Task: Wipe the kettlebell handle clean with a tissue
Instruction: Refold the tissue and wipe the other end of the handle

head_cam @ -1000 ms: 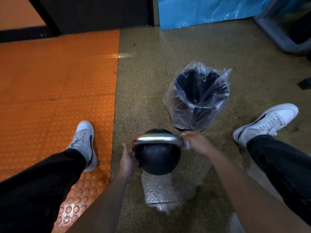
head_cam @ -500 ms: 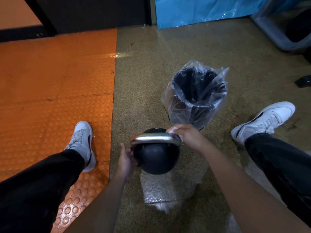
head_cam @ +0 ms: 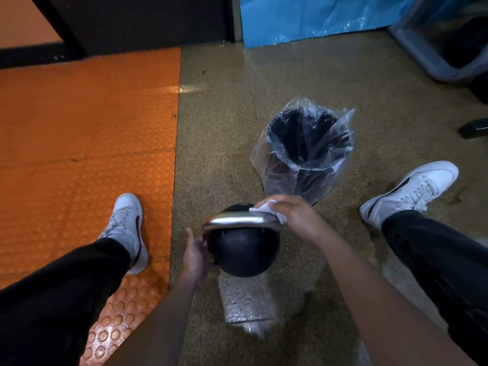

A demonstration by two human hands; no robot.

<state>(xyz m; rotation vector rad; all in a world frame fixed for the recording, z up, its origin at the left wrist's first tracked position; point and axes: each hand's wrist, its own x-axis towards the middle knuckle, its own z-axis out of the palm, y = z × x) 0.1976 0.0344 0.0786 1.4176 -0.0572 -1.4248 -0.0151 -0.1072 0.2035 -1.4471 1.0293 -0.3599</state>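
Note:
A black kettlebell (head_cam: 244,252) with a shiny silver handle (head_cam: 235,220) stands on the speckled floor between my feet. My right hand (head_cam: 295,215) holds a white tissue (head_cam: 264,208) and presses it onto the right end of the handle, fingers curled over it. My left hand (head_cam: 196,253) rests against the left side of the black ball just below the handle's left end, fingers fairly straight. Part of the tissue is hidden under my right hand.
A black bin lined with a clear plastic bag (head_cam: 307,151) stands just behind the kettlebell. My white shoes are at left (head_cam: 126,228) and right (head_cam: 412,191). Orange studded matting (head_cam: 87,143) covers the floor on the left. A blue sheet (head_cam: 317,17) hangs at the back.
My right hand with the tissue has come up from the handle's right side onto its top and shifted slightly leftward. The left hand stays against the ball.

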